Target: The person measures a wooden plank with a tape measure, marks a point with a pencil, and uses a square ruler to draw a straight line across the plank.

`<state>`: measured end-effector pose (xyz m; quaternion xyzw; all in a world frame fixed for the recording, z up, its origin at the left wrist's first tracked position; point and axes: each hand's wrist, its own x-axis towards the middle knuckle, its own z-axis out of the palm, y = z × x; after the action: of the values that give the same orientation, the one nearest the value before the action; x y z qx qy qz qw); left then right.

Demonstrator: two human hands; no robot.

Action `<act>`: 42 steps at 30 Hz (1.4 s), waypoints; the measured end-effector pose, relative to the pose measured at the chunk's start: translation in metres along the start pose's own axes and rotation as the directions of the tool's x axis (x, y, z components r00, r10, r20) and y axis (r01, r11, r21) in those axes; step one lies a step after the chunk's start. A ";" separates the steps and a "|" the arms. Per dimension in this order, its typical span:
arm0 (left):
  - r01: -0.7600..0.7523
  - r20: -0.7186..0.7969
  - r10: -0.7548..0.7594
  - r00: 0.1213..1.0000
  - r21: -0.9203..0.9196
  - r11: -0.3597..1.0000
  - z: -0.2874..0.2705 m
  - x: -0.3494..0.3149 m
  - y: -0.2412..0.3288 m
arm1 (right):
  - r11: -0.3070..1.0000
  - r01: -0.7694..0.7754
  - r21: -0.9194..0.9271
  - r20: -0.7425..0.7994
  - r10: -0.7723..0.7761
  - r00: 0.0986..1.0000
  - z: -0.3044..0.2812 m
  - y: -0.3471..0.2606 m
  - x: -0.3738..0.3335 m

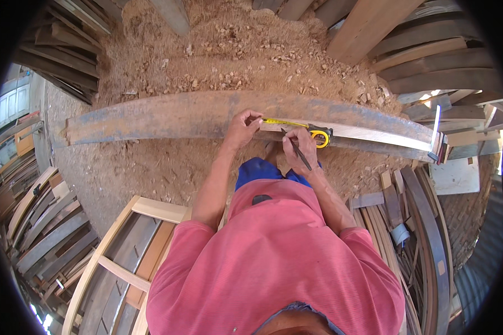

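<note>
A wide weathered plank (167, 114) spans the view from left to right in front of me. Along its right half lies a narrow, pale wooden strip (369, 133). A yellow tape blade (285, 122) is drawn out along this strip from a black and yellow tape measure (322, 137). My left hand (242, 129) pinches the blade's left end. In my right hand (299, 146) is a dark, slim pencil (302, 156), its tip near the strip just below the blade. The tape measure's case rests right beside that hand; whether the fingers touch it cannot be made out.
Wood shavings (218, 61) cover the ground beyond the plank. Stacked boards (441, 61) crowd the far right, with more timber (56, 229) at left. A pale wooden frame (123, 271) stands near my left side, and long battens (425, 234) lie at my right.
</note>
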<state>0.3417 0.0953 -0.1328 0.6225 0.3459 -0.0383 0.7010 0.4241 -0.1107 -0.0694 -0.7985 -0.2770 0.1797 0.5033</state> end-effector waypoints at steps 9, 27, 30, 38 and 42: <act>0.030 0.069 -0.035 0.997 0.063 0.998 -0.005 0.003 0.000 | 0.913 0.289 -0.288 0.096 -0.273 0.957 -0.020 -0.006 0.012; 0.041 0.064 -0.040 0.997 -0.010 0.999 -0.006 0.003 -0.007 | 0.970 0.108 -0.219 0.023 -0.105 0.994 0.003 -0.006 0.019; 0.019 0.038 -0.019 0.999 -0.006 1.000 -0.006 -0.002 -0.009 | 0.810 0.161 -0.563 0.077 -0.143 0.987 -0.022 -0.028 0.023; 0.006 0.010 -0.007 1.000 0.117 0.993 -0.003 0.000 0.002 | 0.683 -0.032 -0.730 -0.017 0.028 0.999 -0.085 0.028 0.015; -0.068 0.026 0.064 0.998 0.200 0.977 -0.008 0.002 -0.006 | 0.587 -0.228 -0.777 -0.236 0.065 0.970 -0.135 0.072 -0.008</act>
<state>0.3365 0.1023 -0.1386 0.7009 0.3125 -0.0557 0.6388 0.5136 -0.2354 -0.0766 -0.9718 -0.2137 0.0040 0.0995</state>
